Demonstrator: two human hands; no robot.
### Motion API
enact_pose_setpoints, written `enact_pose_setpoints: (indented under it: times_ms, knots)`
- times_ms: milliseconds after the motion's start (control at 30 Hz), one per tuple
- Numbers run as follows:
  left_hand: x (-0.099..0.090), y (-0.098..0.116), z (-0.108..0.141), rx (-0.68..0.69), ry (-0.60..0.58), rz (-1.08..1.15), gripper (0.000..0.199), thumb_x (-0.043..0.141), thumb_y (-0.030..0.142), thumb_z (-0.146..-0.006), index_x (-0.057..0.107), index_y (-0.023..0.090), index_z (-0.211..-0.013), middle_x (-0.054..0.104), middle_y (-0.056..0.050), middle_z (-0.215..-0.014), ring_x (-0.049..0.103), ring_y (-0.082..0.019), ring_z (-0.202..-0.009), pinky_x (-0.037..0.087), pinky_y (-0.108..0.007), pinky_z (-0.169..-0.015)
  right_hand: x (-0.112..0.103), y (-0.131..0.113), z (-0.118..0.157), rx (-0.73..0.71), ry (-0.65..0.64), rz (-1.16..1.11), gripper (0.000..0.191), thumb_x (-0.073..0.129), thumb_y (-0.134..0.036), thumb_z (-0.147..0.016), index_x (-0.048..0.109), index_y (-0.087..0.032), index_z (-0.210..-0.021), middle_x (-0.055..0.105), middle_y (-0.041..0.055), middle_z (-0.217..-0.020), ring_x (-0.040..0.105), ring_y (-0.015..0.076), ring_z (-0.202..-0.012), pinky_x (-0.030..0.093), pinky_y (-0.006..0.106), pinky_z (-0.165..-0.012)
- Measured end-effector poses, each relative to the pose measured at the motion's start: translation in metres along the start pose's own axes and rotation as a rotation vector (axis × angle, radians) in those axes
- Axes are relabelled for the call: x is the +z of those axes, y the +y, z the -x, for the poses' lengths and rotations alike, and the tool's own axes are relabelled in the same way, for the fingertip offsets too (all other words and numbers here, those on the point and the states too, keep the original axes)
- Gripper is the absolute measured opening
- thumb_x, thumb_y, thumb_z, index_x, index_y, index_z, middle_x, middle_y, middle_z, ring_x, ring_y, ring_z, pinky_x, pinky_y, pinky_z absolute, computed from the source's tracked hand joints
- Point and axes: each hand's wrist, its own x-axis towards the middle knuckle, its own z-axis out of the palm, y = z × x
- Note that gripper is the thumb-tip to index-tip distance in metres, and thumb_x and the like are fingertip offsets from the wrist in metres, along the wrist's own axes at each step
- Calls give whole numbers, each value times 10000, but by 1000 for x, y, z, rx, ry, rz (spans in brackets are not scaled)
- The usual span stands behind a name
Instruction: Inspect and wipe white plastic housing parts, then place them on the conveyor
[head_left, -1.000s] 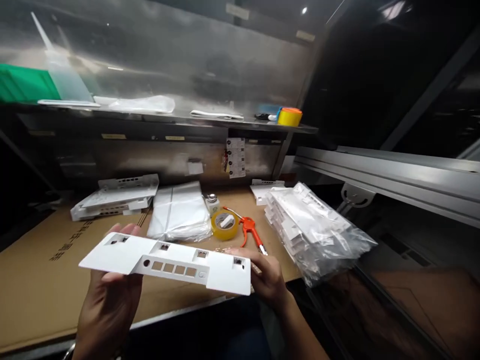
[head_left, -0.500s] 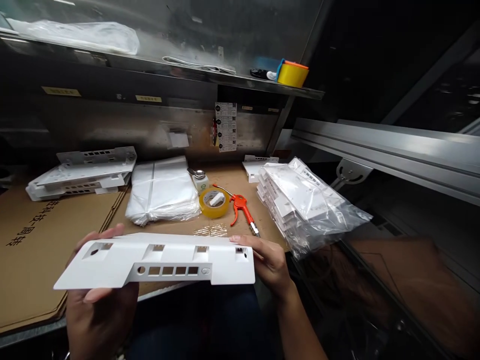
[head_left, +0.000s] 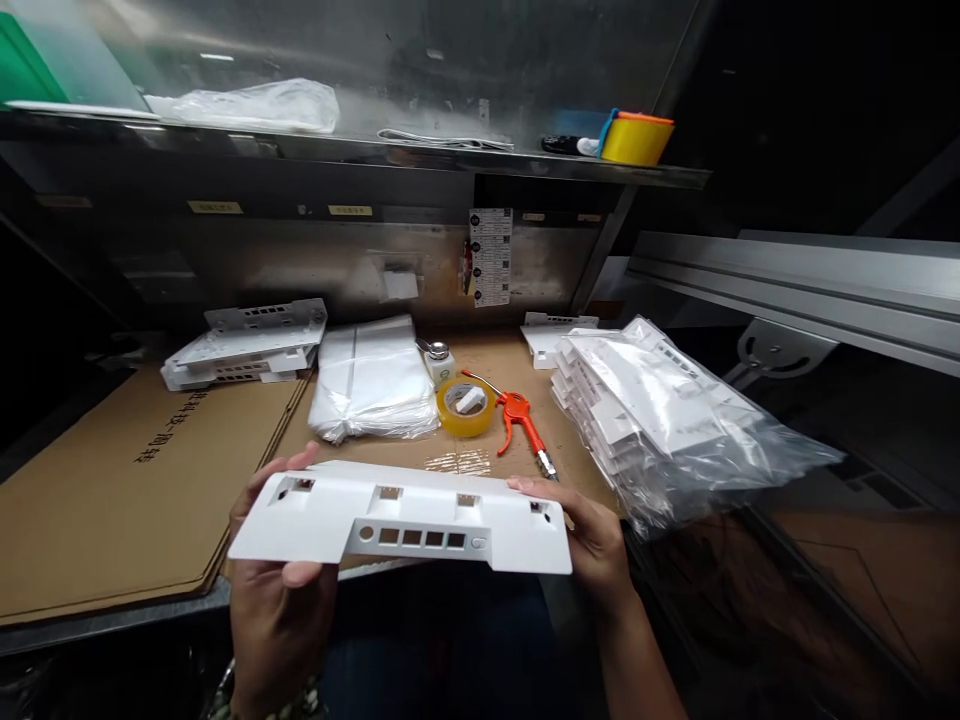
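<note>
A white plastic housing [head_left: 315, 525] with a row of square port openings and a round hole is held up above the front of the bench. My left hand [head_left: 281, 600] grips its left end, thumb below and fingers behind. At the right end, my right hand [head_left: 592, 545] is closed on it, with the index finger along the top edge. Beyond the housing lie an orange air blow gun [head_left: 523, 420], a roll of yellowish tape [head_left: 448, 420] with a small white piece in its middle, and a small bottle [head_left: 441, 370] with a metal top.
A stack of clear plastic bags [head_left: 375, 385] lies mid-bench. More white housings [head_left: 247, 350] are stacked at left, beside flat cardboard [head_left: 112, 500]. Bagged housings [head_left: 645, 400] stand at right. Above runs a metal shelf [head_left: 450, 165] holding a yellow tape roll [head_left: 637, 140].
The view has turned left, so everything appears shifted right. Both hands still hold the housing at its two ends, with little change in its tilt.
</note>
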Motion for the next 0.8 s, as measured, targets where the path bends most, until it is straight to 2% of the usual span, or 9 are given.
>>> enact_pose_setpoints:
  times_ms: [100,333,433,533,633,700,800]
  knots:
    - [0,-5,1,134,3,78,654,749,688,-782,596,321,-1302,530,-54,-1427,423,-358,-1457,369,-446,-1222,1,2,2,-36,26,-43,409,598,-132,-967,676,-335,-1313,756,46,-1269,729,266,-1171,613,422,-1011]
    - [2,-11,4,138,21,247,778,830,730,-625,628,324,-1257,580,-52,-1357,436,-385,-1440,362,-481,-1223,0,7,12,-53,90,-40,367,591,-150,-965,686,-276,-1296,737,80,-1302,701,304,-1216,587,468,-1050]
    - [1,-11,5,71,30,343,773,804,781,-607,661,312,-1206,611,-48,-1339,415,-384,-1466,400,-459,-1197,0,10,16,-52,127,-38,392,596,-118,-943,681,-251,-1303,728,84,-1320,694,304,-1225,572,459,-1077]
    - [1,-8,6,-69,18,423,799,797,810,-573,687,298,-1176,620,-57,-1401,386,-383,-1492,417,-446,-1187,1,12,18,-64,112,-15,425,601,-101,-929,672,-255,-1319,719,79,-1339,700,303,-1218,583,452,-1067]
    - [0,-5,2,-195,100,550,819,741,851,-604,692,316,-1222,585,-33,-1499,368,-343,-1514,412,-422,-1198,2,12,17,-86,97,18,433,616,-105,-919,673,-265,-1318,722,75,-1335,712,304,-1197,599,455,-1049]
    - [-5,-3,-5,-440,129,693,799,631,858,-735,658,303,-1308,617,-59,-1478,431,-325,-1483,437,-447,-1182,4,12,16,-86,119,16,423,612,-105,-922,678,-263,-1309,725,76,-1328,715,299,-1192,600,453,-1048]
    - [-19,1,-20,-939,1,896,796,495,788,-889,628,151,-1348,754,-185,-1223,616,-392,-1308,523,-558,-1079,5,11,6,-132,56,14,427,593,-83,-930,679,-265,-1307,724,72,-1330,698,293,-1223,595,460,-1051]
